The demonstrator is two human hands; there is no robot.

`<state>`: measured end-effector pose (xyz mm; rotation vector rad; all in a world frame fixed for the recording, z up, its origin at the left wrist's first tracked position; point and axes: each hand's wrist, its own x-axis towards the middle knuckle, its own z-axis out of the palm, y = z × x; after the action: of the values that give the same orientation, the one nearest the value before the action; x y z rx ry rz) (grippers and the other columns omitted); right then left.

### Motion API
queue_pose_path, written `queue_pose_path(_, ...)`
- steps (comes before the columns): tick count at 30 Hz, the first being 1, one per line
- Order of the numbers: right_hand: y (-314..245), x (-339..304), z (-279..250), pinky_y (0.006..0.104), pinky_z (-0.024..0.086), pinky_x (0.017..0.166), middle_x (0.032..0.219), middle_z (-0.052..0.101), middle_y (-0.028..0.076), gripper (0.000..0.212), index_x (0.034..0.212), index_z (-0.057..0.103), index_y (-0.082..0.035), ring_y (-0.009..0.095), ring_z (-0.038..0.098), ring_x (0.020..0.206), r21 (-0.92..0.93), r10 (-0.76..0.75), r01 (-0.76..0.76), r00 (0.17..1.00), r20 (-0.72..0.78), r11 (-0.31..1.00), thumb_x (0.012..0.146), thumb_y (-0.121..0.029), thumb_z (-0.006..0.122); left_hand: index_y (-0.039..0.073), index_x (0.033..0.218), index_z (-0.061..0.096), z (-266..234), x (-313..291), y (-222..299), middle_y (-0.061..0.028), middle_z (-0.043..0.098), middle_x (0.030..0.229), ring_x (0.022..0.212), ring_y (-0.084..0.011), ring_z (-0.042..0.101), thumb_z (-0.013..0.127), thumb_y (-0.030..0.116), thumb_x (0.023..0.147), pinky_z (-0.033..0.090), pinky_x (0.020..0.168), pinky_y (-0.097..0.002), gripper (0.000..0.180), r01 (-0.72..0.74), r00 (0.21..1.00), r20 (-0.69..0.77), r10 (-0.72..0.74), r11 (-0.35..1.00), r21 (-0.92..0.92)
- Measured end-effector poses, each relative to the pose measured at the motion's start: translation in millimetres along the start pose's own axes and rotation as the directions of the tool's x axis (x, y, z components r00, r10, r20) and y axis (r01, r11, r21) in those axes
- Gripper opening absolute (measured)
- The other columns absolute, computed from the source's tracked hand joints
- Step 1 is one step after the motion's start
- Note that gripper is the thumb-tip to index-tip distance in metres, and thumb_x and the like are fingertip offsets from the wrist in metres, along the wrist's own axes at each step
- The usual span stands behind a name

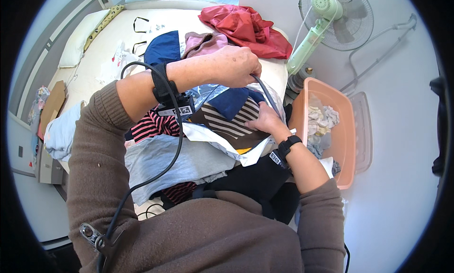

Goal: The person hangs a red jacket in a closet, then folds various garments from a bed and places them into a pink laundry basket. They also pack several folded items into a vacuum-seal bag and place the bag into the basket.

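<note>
Clutching a dark strip [268, 94] with the left hand [235, 66]; touching striped clothing [222, 124] on the bed [118, 34] with the right hand [266, 118], can't tell if gripping; could snag the looping cable [180, 140] by tugging hard.

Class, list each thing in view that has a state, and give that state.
Left hand: closed on dark strip
Right hand: on striped cloth, grip unclear
Red cloth: crumpled
Grey garment: loosely spread, wrinkled
Peach bin: uncovered, holding crumpled cloths
Fan: blades distinct, apparently stopped
</note>
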<state>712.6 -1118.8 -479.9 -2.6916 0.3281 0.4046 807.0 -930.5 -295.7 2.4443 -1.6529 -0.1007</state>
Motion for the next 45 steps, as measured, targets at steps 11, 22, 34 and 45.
queue_pose_path(11, -57.2, -97.6, 6.1, 0.0426, 0.045, 0.073, 0.081, 0.068, 0.011, 0.012, 0.080, 0.070, -0.007, 0.029, 0.067, 0.085, -0.320, -0.548, 0.493, 0.829, -0.110, 0.809, 0.075, -0.016, 0.065, 0.007, 0.099, 0.076, 1.5, 1.9, 0.1, -0.0151, 0.073, 0.088, 0.084, -0.0320, 0.070, 0.066, 0.017, 0.087, 0.054, 0.079, -0.0402, 0.018, -0.041, 0.999, -0.030, 0.039, 0.998, -0.047)
queue_pose_path(22, -35.7, -114.0, -85.8, 0.0398, 0.054, 0.084, 0.095, 0.071, 0.022, 0.044, 0.103, 0.071, 0.002, 0.036, 0.069, 0.092, 0.256, -0.091, 0.096, 0.995, -0.031, 0.962, 0.073, -0.030, 0.077, 0.004, 0.115, 0.067, 3.9, -7.1, 21.7, -0.0147, 0.066, 0.108, 0.098, -0.0320, 0.064, 0.069, 0.015, 0.088, 0.051, 0.089, -0.0413, 0.029, -0.549, 0.832, -0.183, 0.524, 0.826, -0.128)
queue_pose_path(34, 24.6, -196.8, -173.8, 0.0317, 0.053, 0.080, 0.095, 0.074, 0.012, 0.046, 0.107, 0.070, 0.003, 0.018, 0.067, 0.083, 0.393, -0.120, 0.106, 0.993, 0.011, 0.913, 0.069, -0.020, 0.079, 0.009, 0.137, 0.053, 33.1, -21.2, 12.2, -0.0169, 0.049, 0.143, 0.133, -0.0344, 0.045, 0.079, 0.023, 0.078, 0.036, 0.113, -0.0429, 0.066, -0.320, 0.846, 0.464, 0.261, 0.946, 0.051)
queue_pose_path(45, 172.6, -260.2, -217.7, 0.0367, 0.057, 0.091, 0.119, 0.067, 0.022, 0.037, 0.126, 0.057, 0.007, 0.027, 0.070, 0.102, 0.957, 0.347, 0.286, 0.904, -0.251, -0.051, 0.096, -0.014, 0.059, 0.015, 0.153, 0.035, 51.2, 10.3, 11.6, -0.0172, 0.040, 0.153, 0.142, -0.0329, 0.036, 0.081, 0.032, 0.078, 0.029, 0.118, -0.0430, 0.089, -0.117, 0.665, 0.745, 0.047, 0.992, 0.042)
